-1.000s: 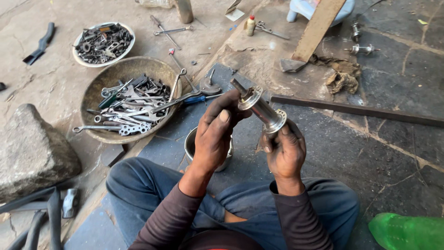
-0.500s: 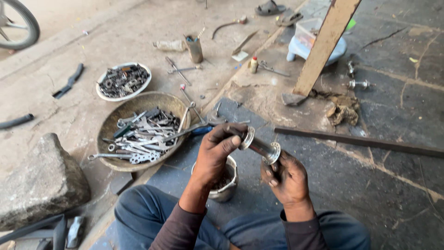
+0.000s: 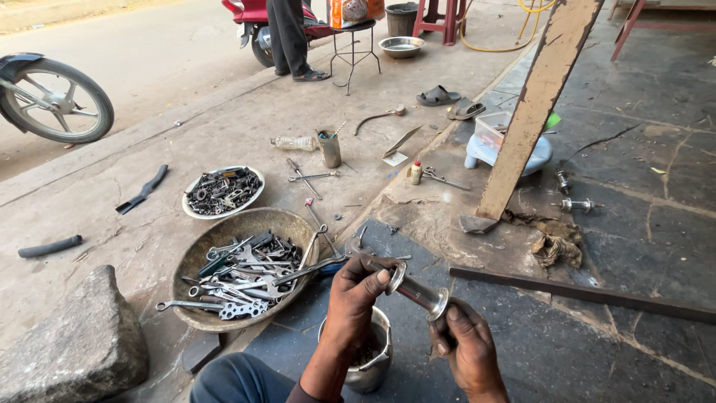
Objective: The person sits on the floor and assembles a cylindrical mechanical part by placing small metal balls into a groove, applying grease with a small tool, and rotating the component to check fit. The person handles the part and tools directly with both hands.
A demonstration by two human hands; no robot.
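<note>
My left hand (image 3: pixel 356 298) and my right hand (image 3: pixel 466 349) together hold a shiny metal hub (image 3: pixel 418 292), a short tube with a flange at each end. The left fingers pinch its far flange, the right fingers grip its near flange. It hangs above a small steel pot (image 3: pixel 371 357) on the dark floor between my knees. A wide metal basin (image 3: pixel 250 224) full of spanners lies just left of my left hand.
A white bowl of small metal parts (image 3: pixel 222 192) lies beyond the basin. A large rock (image 3: pixel 74 347) sits at the left. A long iron bar (image 3: pixel 582 293) lies at the right, a leaning wooden plank (image 3: pixel 533 112) behind it. A wheel (image 3: pixel 56 101) and a standing person's legs (image 3: pixel 287 37) are farther off.
The camera has tilted up, showing more of the street. Both hands and the hub have sunk lower in view. The hub has turned a little between the fingers.
</note>
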